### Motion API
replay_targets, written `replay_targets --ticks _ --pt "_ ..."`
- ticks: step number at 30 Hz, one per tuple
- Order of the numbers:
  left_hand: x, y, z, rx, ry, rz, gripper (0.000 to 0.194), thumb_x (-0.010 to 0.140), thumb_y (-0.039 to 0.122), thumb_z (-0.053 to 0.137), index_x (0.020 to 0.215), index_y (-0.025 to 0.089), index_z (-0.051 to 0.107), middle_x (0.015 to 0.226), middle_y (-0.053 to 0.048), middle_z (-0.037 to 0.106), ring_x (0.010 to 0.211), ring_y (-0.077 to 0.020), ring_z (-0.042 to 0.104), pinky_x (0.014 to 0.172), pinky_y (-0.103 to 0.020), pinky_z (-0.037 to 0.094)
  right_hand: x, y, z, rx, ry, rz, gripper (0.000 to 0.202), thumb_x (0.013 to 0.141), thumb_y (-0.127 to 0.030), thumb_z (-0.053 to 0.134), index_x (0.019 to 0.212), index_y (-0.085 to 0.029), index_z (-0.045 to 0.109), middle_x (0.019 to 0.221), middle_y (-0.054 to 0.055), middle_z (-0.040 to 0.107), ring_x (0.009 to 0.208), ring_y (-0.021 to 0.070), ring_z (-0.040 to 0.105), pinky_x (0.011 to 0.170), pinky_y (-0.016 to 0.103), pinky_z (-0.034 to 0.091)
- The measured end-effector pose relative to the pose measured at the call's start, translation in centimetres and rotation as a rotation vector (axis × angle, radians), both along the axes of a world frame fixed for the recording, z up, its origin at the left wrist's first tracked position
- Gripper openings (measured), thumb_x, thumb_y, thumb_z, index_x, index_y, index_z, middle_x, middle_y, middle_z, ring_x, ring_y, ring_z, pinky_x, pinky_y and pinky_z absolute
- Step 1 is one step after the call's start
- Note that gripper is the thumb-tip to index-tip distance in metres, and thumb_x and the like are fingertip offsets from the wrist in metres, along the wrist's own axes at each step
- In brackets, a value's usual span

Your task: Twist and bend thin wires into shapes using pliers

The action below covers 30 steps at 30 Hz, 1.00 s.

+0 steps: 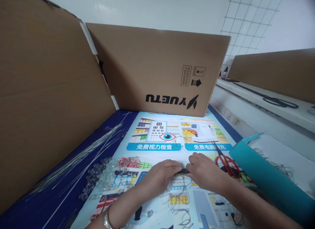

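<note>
My left hand (163, 174) and my right hand (205, 171) meet low in the middle of the head view, fingertips pinched close together. A short dark stretch of thin wire (183, 171) shows between them; its ends are hidden by the fingers. Just below the hands, loops of thin wire (180, 191) spread over the printed sheet (157, 160). To the left lie many clear beads (105, 175), some looking pinkish. Red-handled scissors (228, 166) rest beside my right hand, blades pointing away.
Long straight wires (81, 163) lie on the blue cloth (61, 202) at left. Cardboard panels (157, 68) stand at the back and left. A teal-sided box (270, 179) with wire pieces inside is at right. Loose wire loops (185, 219) lie near the front edge.
</note>
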State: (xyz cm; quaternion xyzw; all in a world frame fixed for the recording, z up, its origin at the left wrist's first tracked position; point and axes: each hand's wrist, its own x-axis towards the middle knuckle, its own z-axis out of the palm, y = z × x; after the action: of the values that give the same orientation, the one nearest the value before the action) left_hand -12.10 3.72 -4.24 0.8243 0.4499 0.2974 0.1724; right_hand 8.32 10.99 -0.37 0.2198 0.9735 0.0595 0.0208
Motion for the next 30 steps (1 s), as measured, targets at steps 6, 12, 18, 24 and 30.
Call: replay_targets --ticks 6,12,18,24,30 --pt "-0.2 0.2 0.0 -0.104 -0.106 0.000 0.041 0.082 0.006 0.048 0.117 0.026 0.057 0.110 -0.002 0.063 0.102 -0.0172 0.053 0.091 -0.032 0.043 0.1 -0.1 -0.1 -0.011 0.033 -0.009 0.020 0.087 -0.033 0.049 0.080 -0.017 0.060 0.084 0.007 0.054 0.087 0.0240 0.045 0.078 0.037 0.033" --pt "-0.2 0.6 0.2 -0.253 -0.251 0.057 0.029 0.086 0.010 0.045 0.101 0.027 0.065 0.093 0.002 0.066 0.084 -0.0136 0.058 0.077 -0.025 0.045 0.1 0.0 -0.2 0.000 0.039 -0.007 0.024 0.088 -0.036 0.047 0.079 -0.018 0.060 0.083 0.007 0.054 0.086 0.0240 0.045 0.078 0.037 0.033" --pt "0.0 0.7 0.1 -0.280 -0.319 0.114 0.024 0.082 0.009 0.047 0.090 0.023 0.066 0.085 0.002 0.066 0.078 -0.0120 0.058 0.072 -0.022 0.044 0.1 -0.2 -0.2 0.015 0.043 -0.002 0.025 0.088 -0.036 0.047 0.079 -0.017 0.060 0.084 0.008 0.054 0.087 0.0244 0.044 0.079 0.038 0.032" --pt "0.2 0.8 0.0 -0.233 -0.274 0.169 0.022 0.078 0.007 0.047 0.080 0.021 0.064 0.078 0.002 0.064 0.073 -0.0119 0.056 0.068 -0.022 0.042 0.2 -0.3 0.3 -0.006 0.041 -0.010 0.026 0.089 -0.036 0.044 0.080 -0.018 0.060 0.083 0.007 0.054 0.086 0.0237 0.044 0.076 0.036 0.033" --pt "0.3 0.3 0.2 -0.209 -0.232 0.181 0.023 0.078 0.006 0.042 0.080 0.021 0.060 0.075 0.003 0.062 0.071 -0.0120 0.054 0.065 -0.023 0.041 0.3 -0.4 0.8 -0.024 0.046 -0.020 0.023 0.088 -0.033 0.047 0.079 -0.017 0.061 0.086 0.008 0.053 0.090 0.0236 0.044 0.080 0.037 0.032"
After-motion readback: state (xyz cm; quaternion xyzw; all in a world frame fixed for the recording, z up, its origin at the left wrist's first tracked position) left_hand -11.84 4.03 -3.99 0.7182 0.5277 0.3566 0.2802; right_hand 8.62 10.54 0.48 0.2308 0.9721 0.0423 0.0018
